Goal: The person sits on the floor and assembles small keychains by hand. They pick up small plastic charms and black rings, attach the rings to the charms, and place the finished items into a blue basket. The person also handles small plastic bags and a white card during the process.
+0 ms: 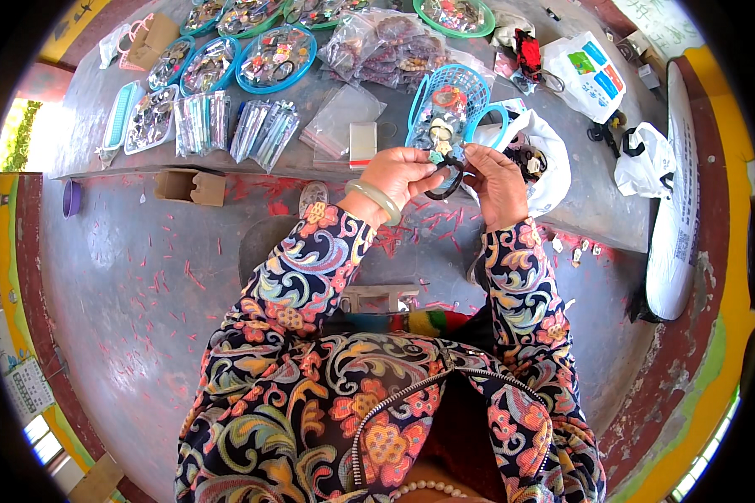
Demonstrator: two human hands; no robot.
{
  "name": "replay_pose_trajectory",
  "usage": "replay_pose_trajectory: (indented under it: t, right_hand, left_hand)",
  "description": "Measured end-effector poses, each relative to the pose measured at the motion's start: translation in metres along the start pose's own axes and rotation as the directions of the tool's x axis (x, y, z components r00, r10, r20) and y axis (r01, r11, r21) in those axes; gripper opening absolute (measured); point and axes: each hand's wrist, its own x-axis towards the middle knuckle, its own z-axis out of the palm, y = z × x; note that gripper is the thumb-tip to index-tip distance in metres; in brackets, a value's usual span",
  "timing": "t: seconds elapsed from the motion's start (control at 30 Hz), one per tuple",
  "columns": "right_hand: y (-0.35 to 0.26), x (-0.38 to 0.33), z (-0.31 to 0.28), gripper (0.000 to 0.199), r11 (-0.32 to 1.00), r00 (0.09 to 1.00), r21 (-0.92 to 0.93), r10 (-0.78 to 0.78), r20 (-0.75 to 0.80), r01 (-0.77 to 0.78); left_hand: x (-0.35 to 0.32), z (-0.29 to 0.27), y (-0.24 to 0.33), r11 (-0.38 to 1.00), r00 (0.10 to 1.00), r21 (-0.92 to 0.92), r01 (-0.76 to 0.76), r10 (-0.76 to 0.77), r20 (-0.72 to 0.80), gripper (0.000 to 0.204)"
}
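Note:
Both my hands meet in front of a blue plastic basket (483,94). My left hand (400,177), with a pale bangle at the wrist, pinches a black hair tie (450,189) that carries small bluish ornaments. From the other side my right hand (500,183) closes its fingers on the same hair tie, whose dark loop hangs down between the hands. The basket, just beyond my fingertips, contains ornamented hair ties, one with a cream-coloured figure (440,131). Beside my right hand sits a white plastic bag (554,180), open, with dark hair ties inside.
Along the grey ledge stand round trays (312,52) of small accessories, clear bags of beads (377,52) and bundles of pens (264,130). Clear plastic sleeves (352,105) lie left of the basket. A cardboard box (190,186) is on the floor, among scattered red scraps.

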Motion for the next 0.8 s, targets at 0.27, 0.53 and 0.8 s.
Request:
replay_pose_trajectory:
  t: [0.27, 0.53, 0.8]
  right_hand:
    - [-0.007, -0.001, 0.0, 0.014, 0.997, 0.996, -0.033, 0.065, 0.066, -0.063]
    - [-0.006, -0.001, -0.001, 0.013, 0.994, 0.985, -0.039, 0.106, 0.134, -0.101]
    - [-0.003, 0.001, 0.002, 0.014, 0.983, 0.981, -0.013, -0.182, -0.072, 0.182]
  left_hand:
    - [0.002, 0.0, 0.001, 1.0, 1.0, 0.017, -0.003, 0.003, -0.029, 0.014]
    - [0.0, 0.002, -0.001, 0.977, 0.999, 0.213, 0.001, -0.01, 0.044, 0.017]
    - [-0.002, 0.003, -0.003, 0.977, 1.0, 0.215, -0.003, -0.002, 0.024, 0.017]
